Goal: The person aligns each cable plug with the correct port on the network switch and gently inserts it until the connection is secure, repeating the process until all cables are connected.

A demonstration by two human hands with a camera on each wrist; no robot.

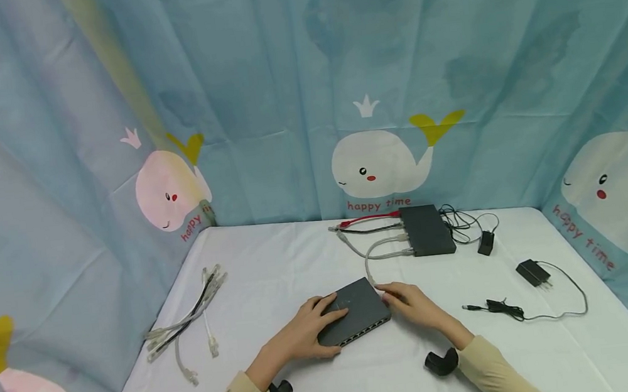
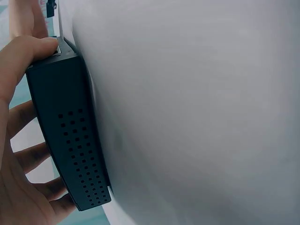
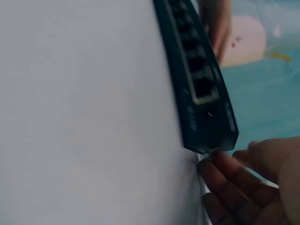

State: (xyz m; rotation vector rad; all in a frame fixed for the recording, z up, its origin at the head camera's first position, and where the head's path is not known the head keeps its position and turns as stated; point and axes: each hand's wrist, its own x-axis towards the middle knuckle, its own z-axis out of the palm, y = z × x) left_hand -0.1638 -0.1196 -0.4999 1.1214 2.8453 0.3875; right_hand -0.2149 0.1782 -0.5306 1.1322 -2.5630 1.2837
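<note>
A dark network switch (image 1: 355, 309) sits at an angle on the white table, its row of ports facing the person. My left hand (image 1: 312, 328) grips its left part, with the fingers spread over the top and the thumb (image 2: 44, 47) against the port side. Vent holes dot the switch's end (image 2: 79, 145) in the left wrist view. My right hand (image 1: 412, 303) is at the opposite end, its fingertips (image 3: 220, 161) right at the corner beside the round power jack (image 3: 210, 115). The loose end of a grey cable (image 1: 369, 269) lies just behind the switch.
A second black switch (image 1: 428, 230) stands at the back with red, black and grey cables in it and a power adapter (image 1: 486, 242) beside it. Another adapter (image 1: 533, 272) with its cord lies at right. Several network cables (image 1: 192, 315) lie at left. Curtains (image 1: 259, 100) enclose the table.
</note>
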